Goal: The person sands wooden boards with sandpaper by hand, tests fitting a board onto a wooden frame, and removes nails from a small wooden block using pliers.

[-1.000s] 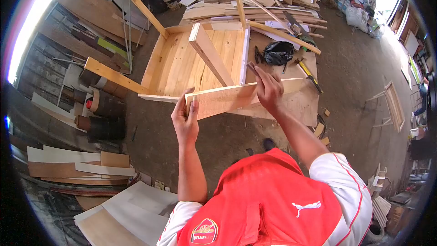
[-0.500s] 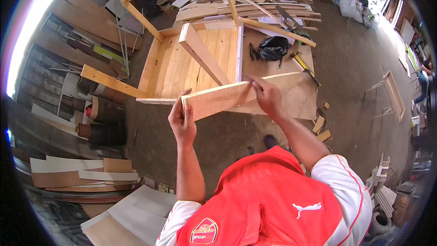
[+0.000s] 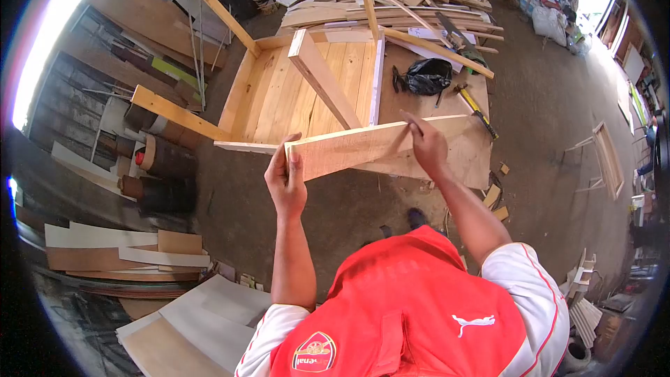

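A long, pale wooden board (image 3: 349, 150) is held out in front of me on its long edge, reaching rightward over the plywood work surface. Its near-left end is gripped by my left hand (image 3: 287, 185), thumb on the face and fingers behind. Further right, my right hand (image 3: 427, 145) pinches the board's upper edge, the index finger lying near the top. Just beyond the board is an upturned wooden table frame (image 3: 237, 94) with a slatted inside and legs. A second plank (image 3: 321, 80) rises at a slant from near the held board.
On the plywood (image 3: 457, 153) lie a black plastic bag (image 3: 427, 77), a yellow-handled hammer (image 3: 477, 110) and a handsaw (image 3: 464, 42). Stacked planks (image 3: 391, 0) stand behind. Offcuts (image 3: 493, 195) are on the floor at right. Sheet pieces (image 3: 202, 321) lie lower left.
My right hand has slid slightly rightward along the board's upper edge. My left hand keeps its grip on the end. The whole view has shifted a little.
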`<state>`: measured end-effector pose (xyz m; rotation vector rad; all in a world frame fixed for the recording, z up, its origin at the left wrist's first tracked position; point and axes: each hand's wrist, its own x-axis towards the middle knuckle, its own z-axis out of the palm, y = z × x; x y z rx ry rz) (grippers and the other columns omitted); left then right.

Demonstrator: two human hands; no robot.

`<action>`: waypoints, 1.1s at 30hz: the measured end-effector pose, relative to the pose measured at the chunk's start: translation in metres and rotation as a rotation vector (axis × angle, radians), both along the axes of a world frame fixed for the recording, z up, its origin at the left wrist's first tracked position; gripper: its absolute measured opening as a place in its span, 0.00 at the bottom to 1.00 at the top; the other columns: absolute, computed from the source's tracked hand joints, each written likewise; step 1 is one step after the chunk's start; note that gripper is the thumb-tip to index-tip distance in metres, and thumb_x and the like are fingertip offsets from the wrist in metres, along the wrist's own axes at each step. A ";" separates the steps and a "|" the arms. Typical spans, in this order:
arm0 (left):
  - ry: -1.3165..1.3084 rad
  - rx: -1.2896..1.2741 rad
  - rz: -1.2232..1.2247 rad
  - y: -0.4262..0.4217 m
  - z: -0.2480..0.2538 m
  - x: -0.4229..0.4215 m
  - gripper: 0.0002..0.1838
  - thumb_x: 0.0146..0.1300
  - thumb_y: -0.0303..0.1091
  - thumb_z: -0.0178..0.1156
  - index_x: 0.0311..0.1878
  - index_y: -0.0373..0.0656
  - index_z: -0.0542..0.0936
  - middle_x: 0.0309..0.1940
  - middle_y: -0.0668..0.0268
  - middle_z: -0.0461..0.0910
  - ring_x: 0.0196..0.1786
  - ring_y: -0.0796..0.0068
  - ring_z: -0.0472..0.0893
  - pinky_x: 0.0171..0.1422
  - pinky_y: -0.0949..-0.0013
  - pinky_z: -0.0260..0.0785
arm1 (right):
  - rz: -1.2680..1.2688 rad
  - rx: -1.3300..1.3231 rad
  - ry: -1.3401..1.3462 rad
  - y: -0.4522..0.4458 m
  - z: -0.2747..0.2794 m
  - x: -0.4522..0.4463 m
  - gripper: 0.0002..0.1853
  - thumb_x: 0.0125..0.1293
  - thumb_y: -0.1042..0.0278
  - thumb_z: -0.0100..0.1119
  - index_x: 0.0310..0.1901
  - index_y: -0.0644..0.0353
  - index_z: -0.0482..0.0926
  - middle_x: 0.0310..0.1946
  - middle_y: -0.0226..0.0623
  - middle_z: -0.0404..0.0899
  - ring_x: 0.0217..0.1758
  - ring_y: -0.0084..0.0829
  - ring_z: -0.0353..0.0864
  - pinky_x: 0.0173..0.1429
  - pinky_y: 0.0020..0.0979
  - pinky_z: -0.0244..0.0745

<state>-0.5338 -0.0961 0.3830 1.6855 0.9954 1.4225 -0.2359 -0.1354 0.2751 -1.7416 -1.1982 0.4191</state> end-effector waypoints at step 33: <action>0.101 0.241 0.061 -0.006 -0.011 0.035 0.25 0.81 0.36 0.49 0.76 0.37 0.67 0.25 0.79 0.60 0.27 0.89 0.58 0.29 0.78 0.50 | 0.251 0.499 -0.093 -0.019 0.120 -0.132 0.20 0.75 0.64 0.53 0.66 0.50 0.78 0.42 0.44 0.87 0.33 0.44 0.87 0.34 0.42 0.79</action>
